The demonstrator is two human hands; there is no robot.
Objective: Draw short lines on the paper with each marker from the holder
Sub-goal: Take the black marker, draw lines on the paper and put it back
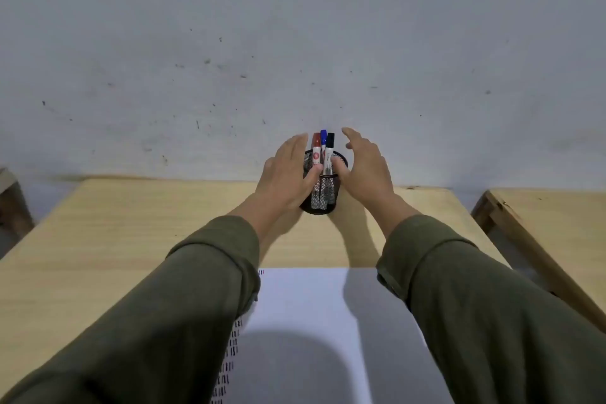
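A black mesh holder (323, 200) stands at the far middle of the wooden table (131, 223). Three capped markers stand upright in it: red (316, 149), blue (323, 138) and black (329, 154). My left hand (285, 180) wraps the holder's left side, with its thumb across the front mesh and its fingers behind. My right hand (365, 170) hovers at the holder's right with fingers spread; its thumb is beside the black marker. White paper (311, 321) lies near me, with rows of short dark lines along its left edge, partly hidden by my left sleeve.
A grey speckled wall rises right behind the table. A second wooden table (541, 216) stands to the right across a narrow gap. Part of a wooden piece of furniture (10, 193) shows at the left edge. My green sleeves cover much of the near table.
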